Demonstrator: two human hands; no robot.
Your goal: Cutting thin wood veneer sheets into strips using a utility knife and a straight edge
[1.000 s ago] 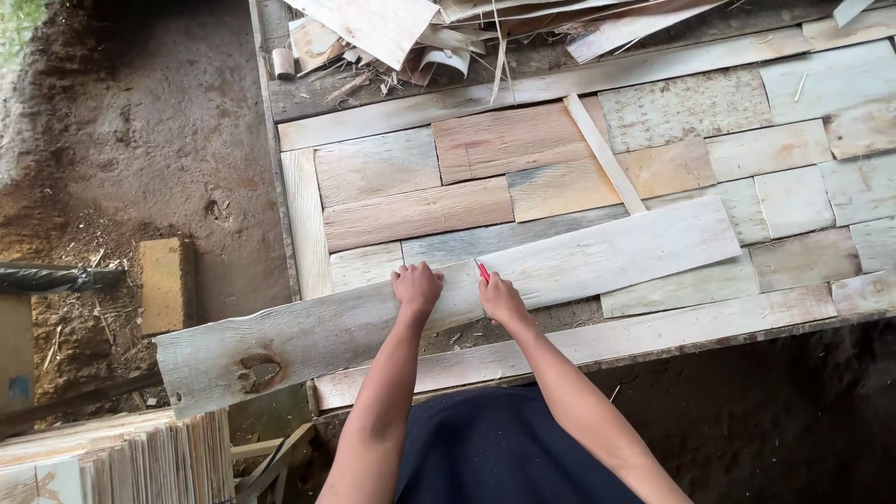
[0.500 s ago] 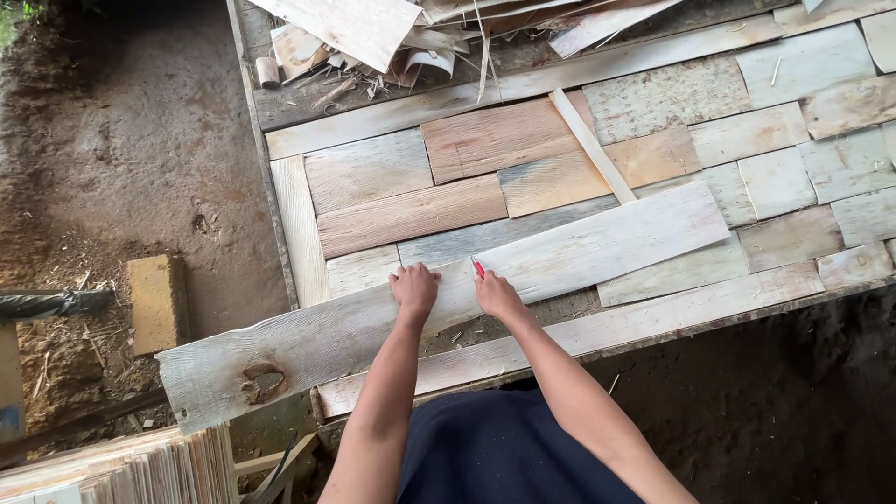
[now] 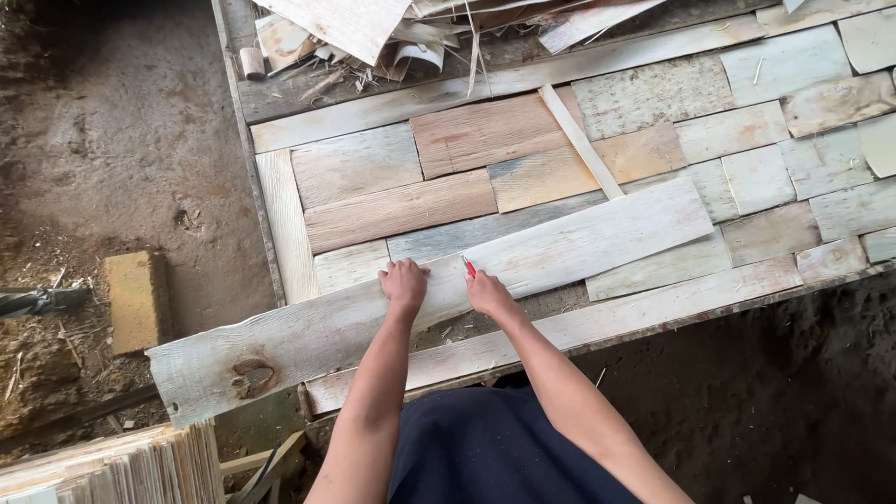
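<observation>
Your left hand point(image 3: 403, 283) lies flat on the long pale veneer strip point(image 3: 439, 294), fingers spread and pressed down on its upper edge, gripping nothing. Your right hand point(image 3: 487, 293) rests on the same strip just beside it, fingers curled around a small red tool point(image 3: 469, 267) (a pencil or a knife, too small to tell) whose tip points up and away from you onto the wood. The strip lies slantwise across the near part of the work table point(image 3: 579, 327): its long axis runs from lower left to upper right, the left end with a dark knot point(image 3: 252, 375) hanging out past the table's corner over the dirt ground point(image 3: 140, 140), the right end pointing up toward the patchwork of veneer pieces point(image 3: 653, 140) laid side by side on the table. A thin narrow slat point(image 3: 581, 142) lies on that patchwork, tilted the other way, its lower end meeting the strip's upper edge. Both your hands sit near the strip's middle, close together but not touching. A yellowish block point(image 3: 136, 299) rests on the ground to the left, a stack of thin sheets point(image 3: 112, 467) stands at the lower left, and scraps of veneer point(image 3: 373, 37) are heaped beyond the table's far edge.
</observation>
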